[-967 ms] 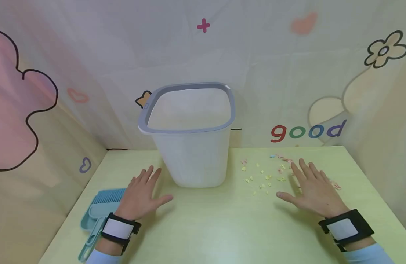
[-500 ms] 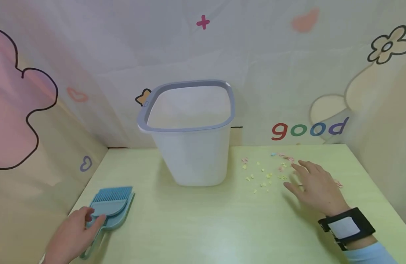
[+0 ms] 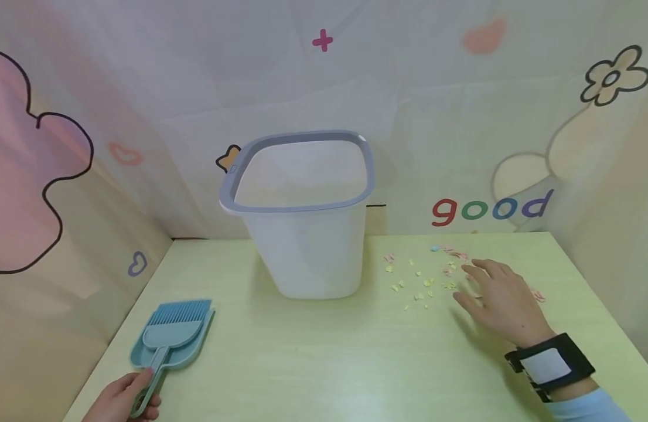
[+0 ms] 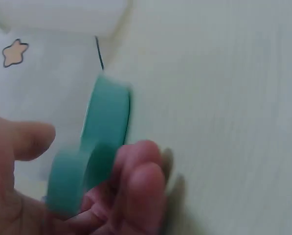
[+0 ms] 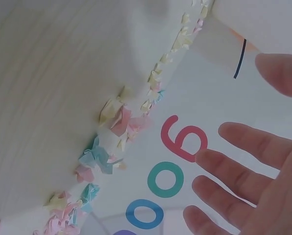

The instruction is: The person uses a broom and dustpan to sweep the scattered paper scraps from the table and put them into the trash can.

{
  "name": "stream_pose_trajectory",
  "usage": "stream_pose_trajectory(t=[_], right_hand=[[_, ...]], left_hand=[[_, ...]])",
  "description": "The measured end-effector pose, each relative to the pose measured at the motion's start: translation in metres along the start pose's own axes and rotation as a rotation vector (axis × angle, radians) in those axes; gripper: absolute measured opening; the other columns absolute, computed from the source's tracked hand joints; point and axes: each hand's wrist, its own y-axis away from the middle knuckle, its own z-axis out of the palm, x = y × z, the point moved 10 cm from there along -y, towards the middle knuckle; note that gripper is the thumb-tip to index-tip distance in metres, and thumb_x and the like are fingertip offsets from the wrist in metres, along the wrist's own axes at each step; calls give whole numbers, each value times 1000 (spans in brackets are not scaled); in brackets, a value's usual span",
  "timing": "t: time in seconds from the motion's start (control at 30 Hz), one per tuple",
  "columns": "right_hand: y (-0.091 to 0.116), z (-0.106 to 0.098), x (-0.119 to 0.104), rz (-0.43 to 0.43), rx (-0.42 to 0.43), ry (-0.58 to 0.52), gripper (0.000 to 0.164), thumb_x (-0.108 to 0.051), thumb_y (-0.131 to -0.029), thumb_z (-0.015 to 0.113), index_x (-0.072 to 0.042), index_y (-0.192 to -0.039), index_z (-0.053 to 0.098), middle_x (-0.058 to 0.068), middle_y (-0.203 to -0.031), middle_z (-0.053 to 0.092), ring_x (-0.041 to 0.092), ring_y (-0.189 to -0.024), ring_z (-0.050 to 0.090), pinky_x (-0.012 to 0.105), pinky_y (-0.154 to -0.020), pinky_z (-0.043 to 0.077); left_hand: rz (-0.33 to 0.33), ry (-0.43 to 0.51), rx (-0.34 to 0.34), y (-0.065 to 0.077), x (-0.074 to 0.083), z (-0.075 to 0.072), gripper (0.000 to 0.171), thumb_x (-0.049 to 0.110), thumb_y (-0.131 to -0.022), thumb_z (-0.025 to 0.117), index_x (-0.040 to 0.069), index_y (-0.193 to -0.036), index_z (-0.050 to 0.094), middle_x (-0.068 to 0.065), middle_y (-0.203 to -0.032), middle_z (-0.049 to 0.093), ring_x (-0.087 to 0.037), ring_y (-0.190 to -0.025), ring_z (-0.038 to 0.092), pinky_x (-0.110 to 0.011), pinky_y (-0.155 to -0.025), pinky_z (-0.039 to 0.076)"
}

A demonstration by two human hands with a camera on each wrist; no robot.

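My left grip (image 3: 117, 398) is curled round the handle of the brush (image 3: 172, 334), stacked on its dustpan (image 3: 184, 357) by the counter's (image 3: 324, 363) left edge; whether it has both handles I cannot tell from here. If only one, lifting could part the pair. My right grip (image 3: 505, 308), loosely spread and holding nothing, hovers by the paper scraps (image 3: 427, 283) near the right edge; a brisk sweep could scatter them. Half a second ago my left grip was up at the brush's neck; the pair looks unmoved.
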Motion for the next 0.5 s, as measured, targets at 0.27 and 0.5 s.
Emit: stream_pose_trajectory(t=[0.27,0.5], right_hand=[[0,-1,-3,-20,9,-5,57,-35,-90,77,3,-130,66,30,-130,63,51,-119,57,69,-93,46],[1,0,-4,3,-31,-40,55,-37,-93,76,1,-132,66,27,-131,64,48,-119,58,68,-95,45]], left_hand=[[-23,267,2,1,-1,26,37,40,-111,40,6,-101,52,1,-72,57,-15,-59,52,-31,-57,46],[23,290,26,2,5,40,33,34,-111,35,8,-95,45,2,-69,46,-11,-52,43,-27,-51,41]])
